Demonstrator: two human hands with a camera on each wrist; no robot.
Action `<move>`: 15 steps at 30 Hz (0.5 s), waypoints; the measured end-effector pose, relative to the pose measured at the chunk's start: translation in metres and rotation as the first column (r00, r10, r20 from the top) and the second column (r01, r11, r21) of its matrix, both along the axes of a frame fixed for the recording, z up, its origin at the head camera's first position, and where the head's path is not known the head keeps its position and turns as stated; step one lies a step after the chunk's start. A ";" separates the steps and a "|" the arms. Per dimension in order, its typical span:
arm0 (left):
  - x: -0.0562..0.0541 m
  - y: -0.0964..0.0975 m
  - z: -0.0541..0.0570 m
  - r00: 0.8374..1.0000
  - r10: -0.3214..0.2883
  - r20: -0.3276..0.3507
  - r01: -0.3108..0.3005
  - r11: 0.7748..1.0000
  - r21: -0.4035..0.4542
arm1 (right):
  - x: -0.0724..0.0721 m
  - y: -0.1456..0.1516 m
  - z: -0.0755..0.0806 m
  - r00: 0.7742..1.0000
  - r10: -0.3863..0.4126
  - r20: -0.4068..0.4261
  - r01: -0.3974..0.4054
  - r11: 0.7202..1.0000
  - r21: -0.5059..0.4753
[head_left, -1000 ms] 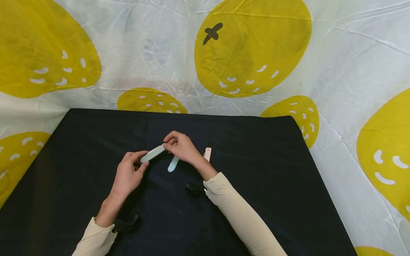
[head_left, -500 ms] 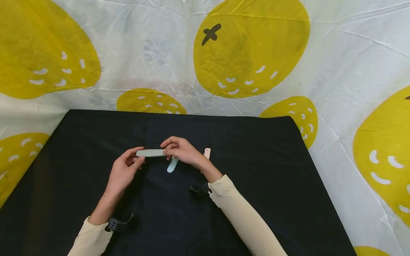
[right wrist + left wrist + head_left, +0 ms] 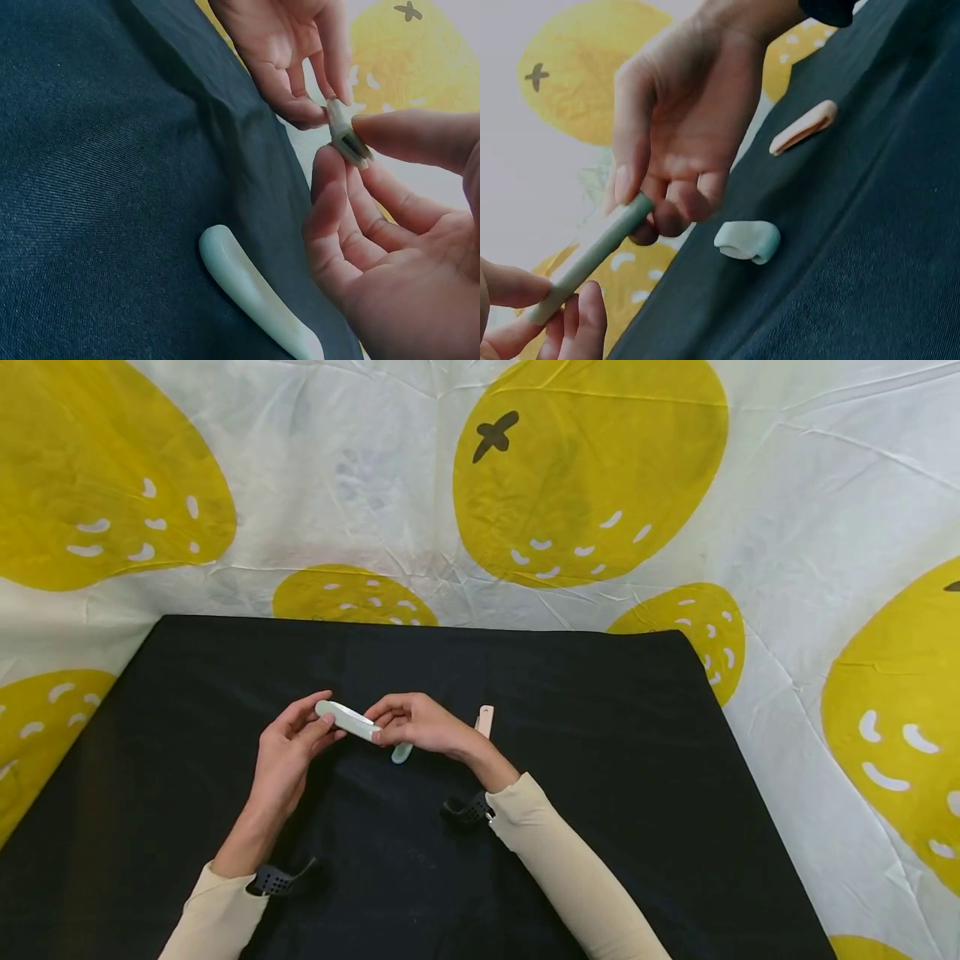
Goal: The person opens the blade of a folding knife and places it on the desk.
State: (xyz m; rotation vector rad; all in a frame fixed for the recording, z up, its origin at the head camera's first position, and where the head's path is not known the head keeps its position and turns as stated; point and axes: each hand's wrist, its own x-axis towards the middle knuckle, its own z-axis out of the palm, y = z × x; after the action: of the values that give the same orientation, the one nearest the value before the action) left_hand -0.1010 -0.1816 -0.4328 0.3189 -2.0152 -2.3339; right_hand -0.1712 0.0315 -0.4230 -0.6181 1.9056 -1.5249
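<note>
The left hand and right hand pinched opposite ends of the pale green handle above the surface; its right end had swung from two o'clock to four, apparently being reoriented.

Room right of pink piece; blue piece obstructs beneath right hand

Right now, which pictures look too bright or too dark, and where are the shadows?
Head view: the white backdrop is bright, the black cloth very dark; left wrist view: the backdrop looks washed out behind the pale green piece, and dark shadowy bands cross the cloth; right wrist view: dim cloth, with a dark band above the pale blue piece, maybe shadow, maybe a fold.
</note>
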 end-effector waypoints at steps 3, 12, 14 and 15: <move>-0.001 0.003 0.002 1.000 0.028 -0.001 -0.028 0.999 0.037 | 0.000 -0.002 -0.001 1.000 -0.003 -0.001 0.003 1.000 -0.009; -0.001 0.007 0.004 0.996 0.083 -0.019 -0.080 0.992 0.100 | 0.000 -0.005 -0.003 1.000 -0.018 0.011 0.018 0.999 -0.045; -0.002 0.007 0.004 0.996 0.086 -0.014 -0.084 0.992 0.096 | 0.001 -0.006 -0.003 1.000 -0.015 0.008 0.016 0.999 -0.047; -0.002 0.007 0.003 0.996 0.086 -0.012 -0.085 0.992 0.094 | 0.001 -0.006 -0.003 1.000 -0.013 0.005 0.013 0.999 -0.047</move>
State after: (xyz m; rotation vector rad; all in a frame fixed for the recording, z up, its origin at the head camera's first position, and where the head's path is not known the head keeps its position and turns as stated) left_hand -0.1029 -0.1748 -0.4293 0.3811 -1.8500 -2.3754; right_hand -0.1706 0.0255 -0.4256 -0.6230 1.8783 -1.5816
